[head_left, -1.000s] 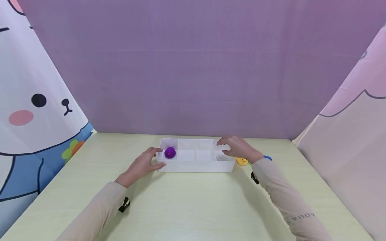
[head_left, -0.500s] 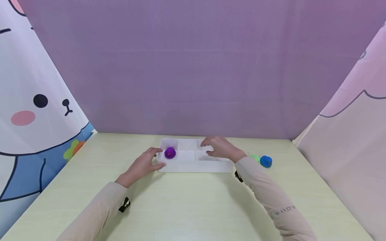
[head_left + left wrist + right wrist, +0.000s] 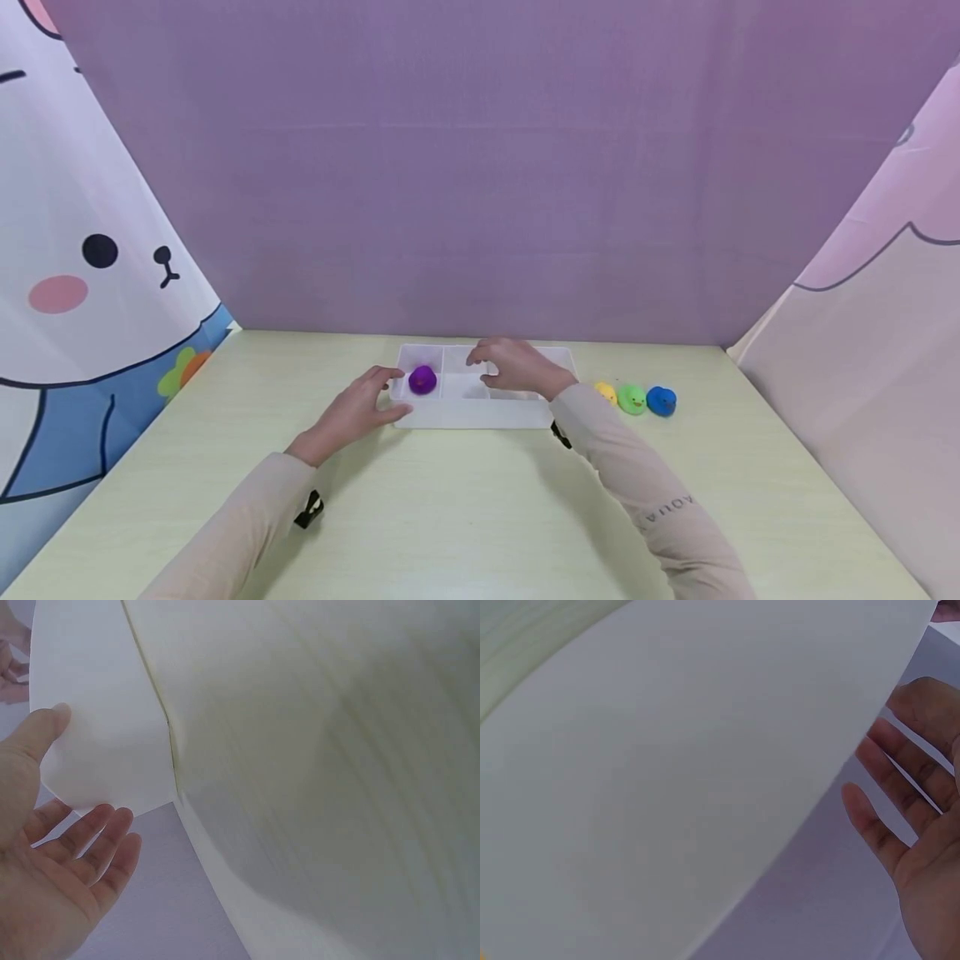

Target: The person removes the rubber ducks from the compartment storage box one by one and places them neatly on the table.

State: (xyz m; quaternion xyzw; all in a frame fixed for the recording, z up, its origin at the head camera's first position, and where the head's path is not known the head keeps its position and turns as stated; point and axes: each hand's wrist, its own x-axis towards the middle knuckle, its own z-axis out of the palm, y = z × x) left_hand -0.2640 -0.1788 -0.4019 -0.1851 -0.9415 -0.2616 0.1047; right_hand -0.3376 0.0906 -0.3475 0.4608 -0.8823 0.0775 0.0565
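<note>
Leftward slides the right hand [image 3: 521,365], from over the third compartment of the white tray [image 3: 480,415] to over its second, and out from behind the right sleeve [image 3: 622,467] pops the yellow duck [image 3: 606,392], just off the tray's right end. From my distant seat I see that hand loose, thumb and fingers apart, nothing visible between them. Now the left hand [image 3: 352,419]: at the tray's near left corner, thumb on the near wall, fingers bent about the end. I read a light hold; how firm, I can't tell. And the purple duck [image 3: 422,380]? Sitting in the tray's leftmost compartment, left of the right fingertips with a divider [image 3: 442,371] between, and the left hand clearly nearer. That's the relation I'm watching, because the tray's long axis runs crosswise, left hand towards right. Beyond the tray's right end, the green duck [image 3: 632,399] and blue duck [image 3: 662,401] continue the row.
</note>
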